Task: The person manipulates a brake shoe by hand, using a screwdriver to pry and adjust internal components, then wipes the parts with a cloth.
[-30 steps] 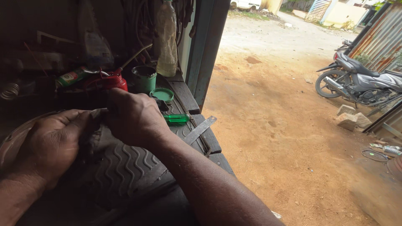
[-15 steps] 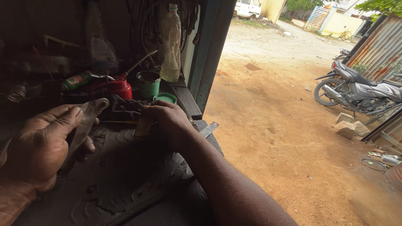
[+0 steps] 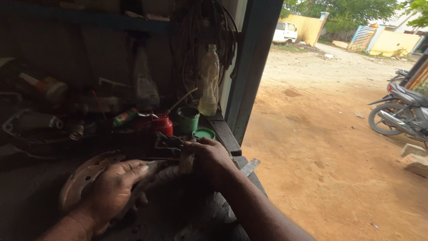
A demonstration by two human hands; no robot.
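My left hand (image 3: 111, 189) grips the curved metal shoe (image 3: 87, 174) near the bench's (image 3: 225, 134) front edge — its arc runs left. My right hand (image 3: 209, 160) pinches a small piece (image 3: 185, 163) just beside it.

Your left hand (image 3: 111, 192) grips a curved metal brake shoe (image 3: 87, 174) at near left | your right hand (image 3: 209, 160) pinches a small dark part (image 3: 185, 163) just right of it | beyond: red oil can (image 3: 160, 125), green cup (image 3: 187, 119), plastic bottle (image 3: 208, 80) | far right: parked motorcycle (image 3: 401, 111) on dirt.
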